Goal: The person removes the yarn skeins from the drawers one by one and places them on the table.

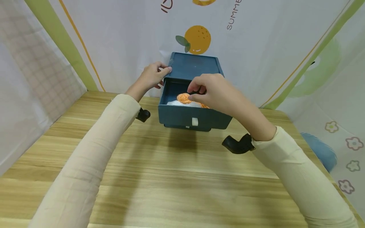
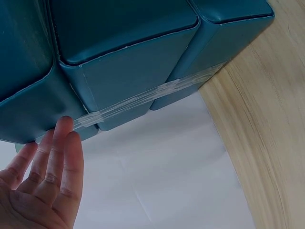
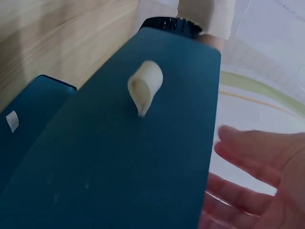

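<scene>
Wood table (image 1: 171, 177), fruit-printed curtain (image 1: 245, 53) behind. One blue box (image 1: 194, 65) at the far side, two white tabs (image 1: 195, 121) showing. Top drawer (image 1: 176, 114) out, front facing the person; long axis of box plus drawer appears to run front to back. Inside: two orange yarn balls (image 1: 183, 98), one mostly hidden by the right hand (image 1: 216, 91); white stuff (image 1: 174, 103), kind unclear. Right hand over drawer, fingers loosely bent, nothing seen in its grip. Left hand (image 1: 153, 76) unclenched, thumb on box top, fingers extended against its side.
</scene>
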The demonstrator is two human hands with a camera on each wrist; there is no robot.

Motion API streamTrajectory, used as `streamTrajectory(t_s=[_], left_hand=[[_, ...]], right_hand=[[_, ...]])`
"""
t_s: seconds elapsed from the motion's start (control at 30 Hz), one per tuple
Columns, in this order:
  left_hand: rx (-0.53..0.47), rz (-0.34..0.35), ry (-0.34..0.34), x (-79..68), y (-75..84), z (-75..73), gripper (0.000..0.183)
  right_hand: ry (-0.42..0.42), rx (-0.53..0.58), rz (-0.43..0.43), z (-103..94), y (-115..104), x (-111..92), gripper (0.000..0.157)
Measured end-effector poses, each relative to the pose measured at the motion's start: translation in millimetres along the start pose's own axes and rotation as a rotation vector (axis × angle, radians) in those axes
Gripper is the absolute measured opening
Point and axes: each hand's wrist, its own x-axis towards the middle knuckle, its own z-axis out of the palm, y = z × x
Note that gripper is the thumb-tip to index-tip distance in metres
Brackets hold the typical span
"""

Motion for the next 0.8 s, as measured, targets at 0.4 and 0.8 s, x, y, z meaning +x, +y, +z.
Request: streamTrajectory(t_s=[0.4,0.8], left_hand=[[0.0,-0.006,-0.004,-1.4,1.4,-0.2,0.052],[-0.023,-0.012,-0.007,-1.8,2.1,-0.6,0.051]], right_hand=[[-0.357,-0.04,0.026,11.2,10.9,30.9,0.024],[-0.559,0.0,0.097,11.9,16.1,43.6,0.029]])
